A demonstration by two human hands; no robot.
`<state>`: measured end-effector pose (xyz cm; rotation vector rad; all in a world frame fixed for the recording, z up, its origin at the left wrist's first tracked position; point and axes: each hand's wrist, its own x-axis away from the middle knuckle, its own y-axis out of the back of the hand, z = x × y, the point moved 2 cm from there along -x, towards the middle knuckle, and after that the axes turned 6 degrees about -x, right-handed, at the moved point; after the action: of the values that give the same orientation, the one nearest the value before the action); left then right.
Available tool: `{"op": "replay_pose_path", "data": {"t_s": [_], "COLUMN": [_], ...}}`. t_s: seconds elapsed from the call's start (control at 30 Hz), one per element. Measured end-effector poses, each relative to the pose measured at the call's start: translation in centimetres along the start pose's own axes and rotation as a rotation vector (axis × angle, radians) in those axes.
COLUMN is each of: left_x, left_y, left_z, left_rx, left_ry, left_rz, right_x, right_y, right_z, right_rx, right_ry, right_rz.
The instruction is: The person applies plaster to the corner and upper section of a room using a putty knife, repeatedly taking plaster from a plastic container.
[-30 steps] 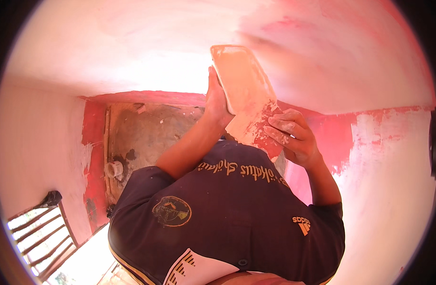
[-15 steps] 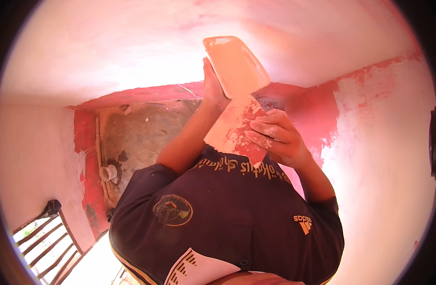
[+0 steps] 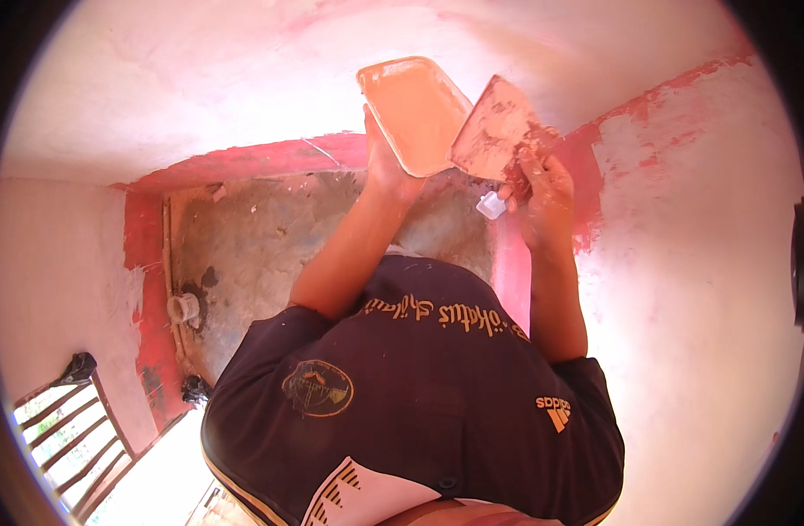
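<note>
My left hand (image 3: 386, 156) is closed on the near-left side of a shallow rectangular tray (image 3: 417, 118) with a pale rim. Smooth, light-coloured paste covers its inside. In my right hand (image 3: 545, 188) is a flat, wide putty spreader (image 3: 498, 130), gripped along its near-right edge. Patches of wall putty are smeared over the spreader's face, and dried putty marks my fingers. The spreader's left corner is up against or just in front of the tray's right edge; I cannot tell whether they touch.
A pale wall (image 3: 270, 96) with a reddish lower band rises ahead; another wall (image 3: 682, 210) stands at right. Below lies a stained floor (image 3: 253, 237) with a white pot (image 3: 183, 309). A small white container (image 3: 491, 205) shows below my right hand. A barred window (image 3: 73, 438) is at lower left.
My right hand has moved up and away from my chest, turning the spreader so its other face or angle shows. The tray has shifted slightly left and up.
</note>
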<state>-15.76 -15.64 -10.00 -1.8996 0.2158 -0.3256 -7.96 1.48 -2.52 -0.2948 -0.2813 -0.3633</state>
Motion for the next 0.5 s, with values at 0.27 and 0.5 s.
{"op": "replay_pose_path", "data": {"t_s": [0.27, 0.5], "left_x": [1.1, 0.8], "left_y": [-1.0, -2.4], "left_z": [0.6, 0.4], "left_rx": [0.022, -0.064], "left_ry": [-0.001, 0.019], "left_rz": [-0.101, -0.193], "right_x": [-0.4, -1.1], "right_y": [1.6, 2.1], "right_z": [0.3, 0.1], "right_rx": [-0.06, -0.071], "right_ry": [-0.136, -0.133], "right_rz": [0.111, 0.157]}}
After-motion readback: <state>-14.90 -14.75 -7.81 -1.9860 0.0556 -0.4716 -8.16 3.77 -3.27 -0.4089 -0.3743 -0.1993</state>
